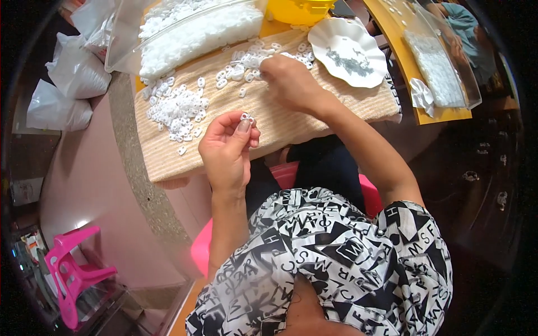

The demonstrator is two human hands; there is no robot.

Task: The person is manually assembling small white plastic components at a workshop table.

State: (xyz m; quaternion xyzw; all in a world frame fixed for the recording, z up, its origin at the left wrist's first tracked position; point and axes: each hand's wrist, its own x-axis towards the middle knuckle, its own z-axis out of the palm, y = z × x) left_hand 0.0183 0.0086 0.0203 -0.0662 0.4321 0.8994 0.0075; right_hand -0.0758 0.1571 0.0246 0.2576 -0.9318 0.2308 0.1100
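My left hand (227, 143) is raised over the near edge of a beige striped towel (314, 120). Its thumb and fingertips pinch a small white plastic piece (246, 117) with holes in it. Farther off, my right hand (294, 84) reaches into a loose pile of similar white pieces (241, 64), fingers drawn together; whatever is between them is hidden. A second heap of white pieces (176, 109) lies to the left. Beyond my right hand is a white scalloped plate (328, 36) holding small dark grey bits (350, 61).
A clear bin (120, 47) full of white pieces stands at the back left, beside a yellow tub (300, 11). White bags (78, 67) are on the far left, a pink stool (70, 269) below. At right, another person (468, 39) sits by a second bin (437, 73).
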